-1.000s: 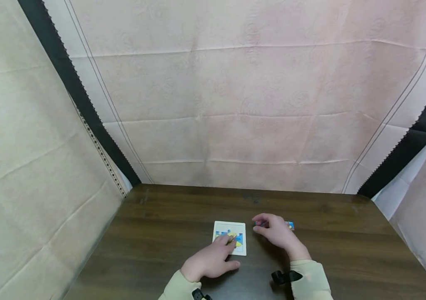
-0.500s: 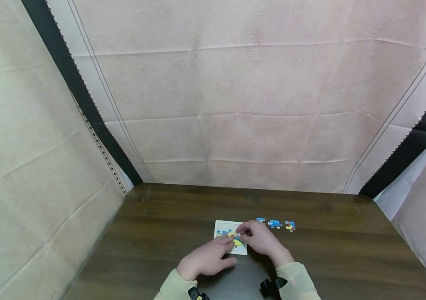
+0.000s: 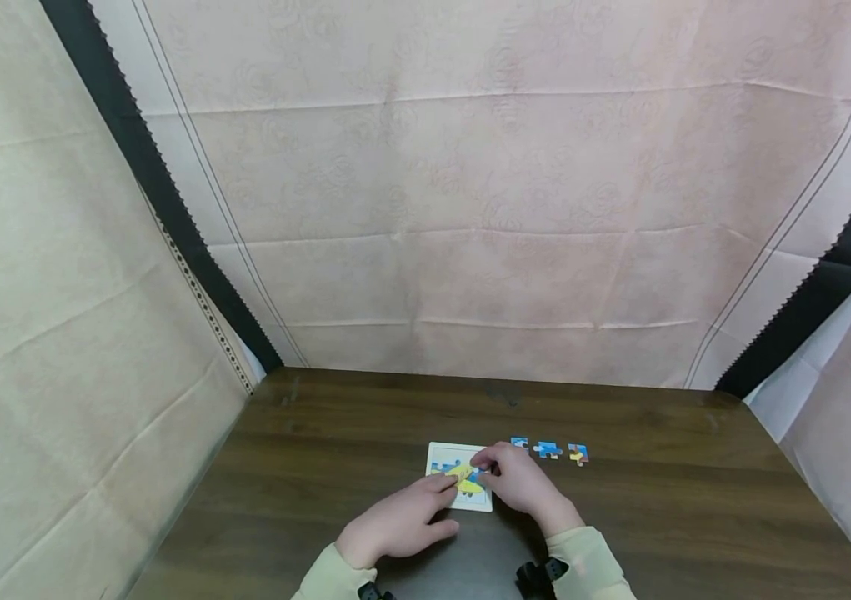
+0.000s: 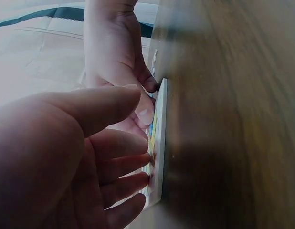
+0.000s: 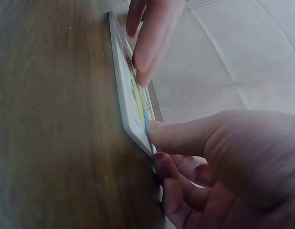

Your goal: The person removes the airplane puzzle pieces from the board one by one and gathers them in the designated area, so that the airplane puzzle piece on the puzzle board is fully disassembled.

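Note:
A small white-framed jigsaw board (image 3: 443, 447) with a yellow and blue picture lies on the wooden table. My left hand (image 3: 402, 521) reaches over it from the lower left, relaxed fingertips resting on the picture and thumb held apart. At the board's right edge, my right hand (image 3: 521, 483) pinches a jigsaw piece (image 5: 146, 123), mostly hidden by the thumb and fingers. A little blue shows at the thumb tip in the right wrist view. The left wrist view shows the right thumb close over the board's surface.
Behind my right hand, three loose jigsaw pieces lie in a row: a part-covered one (image 3: 519, 442), a blue one (image 3: 548, 450) and a multicoloured one (image 3: 578, 453). A pale cloth wall (image 3: 470, 292) rises behind the table (image 3: 658, 483).
My right hand has moved left from the row of pieces to the board's right edge, uncovering the loose pieces. The left hand has drawn back slightly toward the lower left.

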`<control>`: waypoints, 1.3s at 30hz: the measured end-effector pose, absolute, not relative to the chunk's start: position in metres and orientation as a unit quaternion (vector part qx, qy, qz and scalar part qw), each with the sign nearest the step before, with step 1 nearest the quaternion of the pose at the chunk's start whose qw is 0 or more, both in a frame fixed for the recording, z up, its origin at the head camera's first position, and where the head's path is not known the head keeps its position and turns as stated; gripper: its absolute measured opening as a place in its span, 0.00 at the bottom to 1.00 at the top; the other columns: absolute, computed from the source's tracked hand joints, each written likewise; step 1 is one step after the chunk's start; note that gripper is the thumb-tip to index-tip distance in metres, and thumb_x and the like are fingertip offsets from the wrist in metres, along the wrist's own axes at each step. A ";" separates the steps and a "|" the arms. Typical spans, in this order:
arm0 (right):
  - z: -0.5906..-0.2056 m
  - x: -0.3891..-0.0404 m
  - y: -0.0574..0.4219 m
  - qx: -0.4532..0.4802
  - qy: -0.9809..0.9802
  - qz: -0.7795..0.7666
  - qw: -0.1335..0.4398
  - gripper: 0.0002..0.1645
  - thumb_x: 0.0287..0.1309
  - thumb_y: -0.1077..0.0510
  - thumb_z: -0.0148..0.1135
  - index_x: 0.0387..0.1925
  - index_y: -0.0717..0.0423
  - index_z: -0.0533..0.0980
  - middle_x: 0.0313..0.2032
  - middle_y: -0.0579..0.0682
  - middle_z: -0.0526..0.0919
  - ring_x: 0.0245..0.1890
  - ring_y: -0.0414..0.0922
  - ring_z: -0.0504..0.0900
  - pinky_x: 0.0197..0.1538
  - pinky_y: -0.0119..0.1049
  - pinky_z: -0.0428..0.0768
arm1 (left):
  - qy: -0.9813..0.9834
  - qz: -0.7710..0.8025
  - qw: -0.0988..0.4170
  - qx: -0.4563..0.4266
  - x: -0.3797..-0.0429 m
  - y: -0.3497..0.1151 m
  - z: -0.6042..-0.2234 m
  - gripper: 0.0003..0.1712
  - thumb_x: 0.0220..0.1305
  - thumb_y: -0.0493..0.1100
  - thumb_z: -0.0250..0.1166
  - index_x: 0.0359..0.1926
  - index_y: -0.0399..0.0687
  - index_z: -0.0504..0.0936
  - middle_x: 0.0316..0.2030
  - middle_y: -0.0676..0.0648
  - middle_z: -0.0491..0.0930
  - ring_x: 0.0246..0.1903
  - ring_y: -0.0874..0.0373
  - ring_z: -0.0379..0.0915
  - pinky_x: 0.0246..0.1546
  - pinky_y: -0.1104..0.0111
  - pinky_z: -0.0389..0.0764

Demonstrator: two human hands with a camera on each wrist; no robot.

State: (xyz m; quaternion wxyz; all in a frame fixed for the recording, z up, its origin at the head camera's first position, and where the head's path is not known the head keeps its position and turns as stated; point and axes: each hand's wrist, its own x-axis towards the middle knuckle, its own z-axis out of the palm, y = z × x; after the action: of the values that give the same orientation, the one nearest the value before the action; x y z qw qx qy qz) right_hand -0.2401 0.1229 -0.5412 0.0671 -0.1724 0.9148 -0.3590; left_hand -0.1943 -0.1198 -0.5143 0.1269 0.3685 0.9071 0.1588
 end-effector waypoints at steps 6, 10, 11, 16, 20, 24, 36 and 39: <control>-0.540 -0.240 0.122 -0.171 0.914 -0.360 0.070 0.12 0.65 0.62 0.75 0.49 0.53 0.89 0.41 0.46 0.83 0.40 0.45 0.78 0.48 0.49 0.83 | 0.908 0.141 0.111 0.378 -0.187 -0.131 -0.513 0.34 0.80 0.55 0.61 0.77 0.41 0.73 0.78 0.44 0.67 0.78 0.51 0.61 0.74 0.60 0.67; -0.540 -0.240 0.123 -0.167 0.916 -0.357 0.070 0.12 0.65 0.62 0.75 0.50 0.53 0.89 0.41 0.45 0.83 0.40 0.44 0.78 0.49 0.49 0.83 | 0.913 0.134 0.120 0.367 -0.184 -0.132 -0.511 0.35 0.80 0.57 0.61 0.77 0.43 0.73 0.78 0.46 0.67 0.78 0.51 0.61 0.74 0.59 0.68; -0.540 -0.240 0.124 -0.165 0.917 -0.356 0.069 0.12 0.65 0.61 0.75 0.50 0.52 0.89 0.41 0.44 0.83 0.40 0.44 0.78 0.49 0.48 0.83 | 0.914 0.131 0.120 0.366 -0.184 -0.132 -0.511 0.35 0.80 0.57 0.61 0.77 0.43 0.73 0.78 0.46 0.68 0.77 0.51 0.62 0.74 0.59 0.68; -0.541 -0.241 0.125 -0.164 0.920 -0.349 0.067 0.12 0.66 0.61 0.75 0.50 0.52 0.89 0.41 0.44 0.83 0.40 0.44 0.78 0.49 0.48 0.83 | 0.918 0.120 0.122 0.356 -0.184 -0.127 -0.511 0.35 0.79 0.58 0.62 0.76 0.43 0.75 0.77 0.46 0.69 0.78 0.50 0.61 0.74 0.59 0.67; -0.539 -0.241 0.124 -0.175 0.920 -0.344 0.070 0.12 0.65 0.62 0.74 0.50 0.53 0.89 0.41 0.45 0.83 0.40 0.43 0.78 0.49 0.49 0.83 | 0.922 0.111 0.120 0.350 -0.182 -0.124 -0.510 0.35 0.79 0.59 0.62 0.75 0.42 0.76 0.76 0.46 0.71 0.77 0.50 0.62 0.74 0.60 0.67; -0.535 -0.241 0.120 -0.181 0.920 -0.341 0.063 0.11 0.65 0.63 0.74 0.49 0.55 0.89 0.39 0.45 0.83 0.38 0.44 0.78 0.47 0.49 0.83 | 0.923 0.109 0.114 0.350 -0.181 -0.124 -0.508 0.34 0.79 0.58 0.62 0.74 0.42 0.78 0.75 0.45 0.72 0.76 0.49 0.64 0.73 0.60 0.68; -0.536 -0.248 0.085 -0.188 0.917 -0.348 0.046 0.09 0.72 0.61 0.69 0.50 0.54 0.88 0.45 0.48 0.85 0.42 0.45 0.81 0.55 0.52 0.85 | 0.917 0.113 0.106 0.368 -0.184 -0.125 -0.519 0.39 0.77 0.59 0.65 0.78 0.40 0.71 0.76 0.46 0.66 0.70 0.55 0.65 0.67 0.64 0.74; -0.537 -0.247 0.080 -0.197 0.919 -0.338 0.040 0.08 0.72 0.62 0.69 0.48 0.54 0.89 0.44 0.48 0.84 0.43 0.46 0.81 0.55 0.53 0.85 | 0.917 0.115 0.112 0.364 -0.183 -0.126 -0.520 0.41 0.77 0.59 0.64 0.79 0.40 0.69 0.77 0.46 0.65 0.71 0.55 0.63 0.68 0.63 0.73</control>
State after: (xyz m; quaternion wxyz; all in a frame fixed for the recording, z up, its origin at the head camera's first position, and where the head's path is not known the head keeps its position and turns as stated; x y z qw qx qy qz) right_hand -0.2475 0.0804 -0.5366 0.0397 -0.1972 0.9193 -0.3383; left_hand -0.1832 -0.1263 -0.5198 0.1123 0.3645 0.9172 0.1152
